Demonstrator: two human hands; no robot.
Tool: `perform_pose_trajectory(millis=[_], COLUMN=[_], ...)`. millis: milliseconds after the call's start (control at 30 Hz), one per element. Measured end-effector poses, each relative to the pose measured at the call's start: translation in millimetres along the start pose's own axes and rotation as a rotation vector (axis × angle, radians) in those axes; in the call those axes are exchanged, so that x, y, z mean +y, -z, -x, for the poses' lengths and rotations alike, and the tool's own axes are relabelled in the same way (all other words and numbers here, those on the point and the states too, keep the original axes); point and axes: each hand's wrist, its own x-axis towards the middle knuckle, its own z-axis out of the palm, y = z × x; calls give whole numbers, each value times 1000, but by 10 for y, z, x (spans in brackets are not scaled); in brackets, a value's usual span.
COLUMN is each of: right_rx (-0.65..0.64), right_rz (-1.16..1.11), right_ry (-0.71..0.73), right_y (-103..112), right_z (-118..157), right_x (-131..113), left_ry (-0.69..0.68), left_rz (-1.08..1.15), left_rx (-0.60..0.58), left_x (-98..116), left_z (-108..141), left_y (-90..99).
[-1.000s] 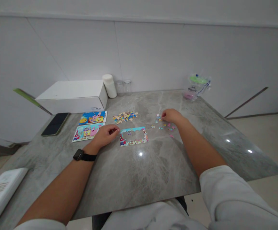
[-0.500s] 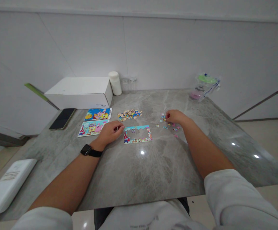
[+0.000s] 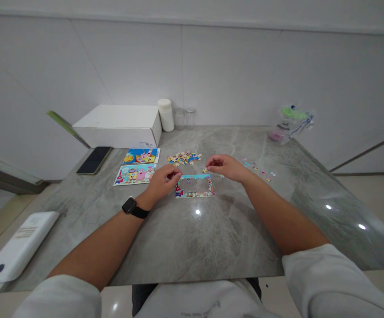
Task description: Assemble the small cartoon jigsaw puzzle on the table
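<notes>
A partly assembled jigsaw puzzle [image 3: 195, 194] lies on the grey table, its coloured border joined around a bare middle. My left hand [image 3: 164, 180] rests at the puzzle's upper left corner, fingers curled; whether they pinch anything is hidden. Just above the puzzle's upper right corner, my right hand [image 3: 223, 167] pinches a small yellowish puzzle piece [image 3: 205, 170] at its fingertips. Behind the puzzle is a heap of loose pieces [image 3: 184, 158]. More scattered pieces [image 3: 254, 168] lie to the right of my right hand. Two cartoon picture cards [image 3: 135, 175] lie left of my left hand.
A phone [image 3: 94, 160] lies at the left, near a white box [image 3: 115, 126]. Beside the box stand a white bottle [image 3: 165, 115] and two clear glasses [image 3: 185, 119]. A plastic bag [image 3: 291, 124] sits back right. A white power bank [image 3: 19, 247] with a cable is front left.
My right hand has moved left from the scattered pieces towards the puzzle, carrying a yellowish puzzle piece. My left hand stays at the puzzle's corner. The whole view has shifted slightly.
</notes>
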Motion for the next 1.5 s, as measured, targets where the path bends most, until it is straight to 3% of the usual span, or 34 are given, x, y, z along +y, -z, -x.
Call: perform_pose_trajectory(millis=[167, 467, 767, 1100, 1500], right_rx=[-24, -80, -79, -127, -44], right_rz=[-78, -68, -65, -74, -86], right_ry=[37, 48, 59, 36, 34], right_y=[-294, -481, -527, -626, -667], right_z=[-9, 17, 1, 1, -4], right_x=[-11, 54, 60, 195, 182], left_ry=[7, 28, 59, 86, 124], left_rz=[121, 180, 190, 193, 244], left_rx=[-50, -149, -168, -78, -41], left_x=[155, 219, 176, 159, 124], left_z=[-1, 19, 12, -1, 0], left_y=[-86, -190, -209, -205, -207])
